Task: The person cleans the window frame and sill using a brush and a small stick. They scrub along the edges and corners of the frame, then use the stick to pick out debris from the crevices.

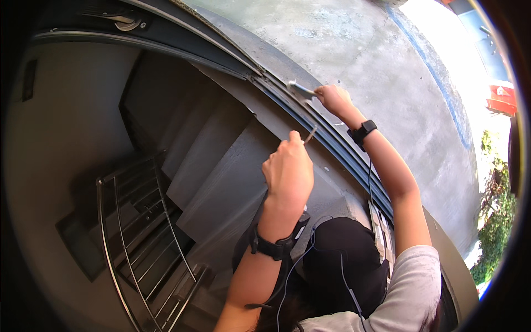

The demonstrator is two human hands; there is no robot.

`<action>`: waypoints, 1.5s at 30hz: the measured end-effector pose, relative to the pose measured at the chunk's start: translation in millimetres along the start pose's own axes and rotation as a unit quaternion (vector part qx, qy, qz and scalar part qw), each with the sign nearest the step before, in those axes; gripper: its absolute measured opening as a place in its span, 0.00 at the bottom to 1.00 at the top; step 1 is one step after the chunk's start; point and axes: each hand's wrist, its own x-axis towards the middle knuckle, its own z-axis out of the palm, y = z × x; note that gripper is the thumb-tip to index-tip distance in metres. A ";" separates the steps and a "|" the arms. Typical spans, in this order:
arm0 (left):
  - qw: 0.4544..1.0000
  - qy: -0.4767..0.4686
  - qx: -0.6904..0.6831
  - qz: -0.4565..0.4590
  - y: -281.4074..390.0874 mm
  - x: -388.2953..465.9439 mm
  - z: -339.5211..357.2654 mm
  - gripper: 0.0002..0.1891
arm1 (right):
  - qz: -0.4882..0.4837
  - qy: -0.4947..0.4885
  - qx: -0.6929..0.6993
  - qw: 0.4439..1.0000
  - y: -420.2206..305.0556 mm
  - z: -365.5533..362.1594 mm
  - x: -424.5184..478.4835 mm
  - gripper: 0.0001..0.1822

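Observation:
My right hand (334,99) grips a flat-bladed hand tool (302,89), perhaps a brush or scraper, whose head lies at the outer edge of a metal door or window track (332,147). Left of the track, my left hand (290,162) is closed around a thin tool (310,135); its slim tip sticks out past the thumb towards the track, and the rest is hidden by the fingers. Whether that tip touches the track, I cannot tell. Both wrists wear black bands, with cables running down from them.
Concrete floor (373,74) lies beyond the track. Below left, concrete stairs (215,166) go down beside a metal railing (120,224). A dark sliding frame with a latch (128,23) is at the top left. Green plants (493,216) grow at the far right.

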 end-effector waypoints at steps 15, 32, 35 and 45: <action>0.996 0.080 -0.028 -0.023 -2.1 14.3 -17.2 0.12 | -0.075 -0.205 -0.227 0.949 4.1 44.9 6.3 0.13; 0.996 0.087 -0.024 -0.027 -3.7 10.0 -10.8 0.12 | -0.007 -0.091 -0.249 0.964 24.2 -49.5 26.0 0.07; 0.996 0.083 -0.019 -0.039 -10.8 8.4 -10.7 0.12 | -0.022 -0.147 -0.153 0.977 3.9 -44.4 -4.3 0.06; 0.997 0.077 -0.011 -0.030 -9.2 0.5 -10.5 0.12 | -0.090 -0.143 -0.206 0.964 -43.5 41.9 88.9 0.15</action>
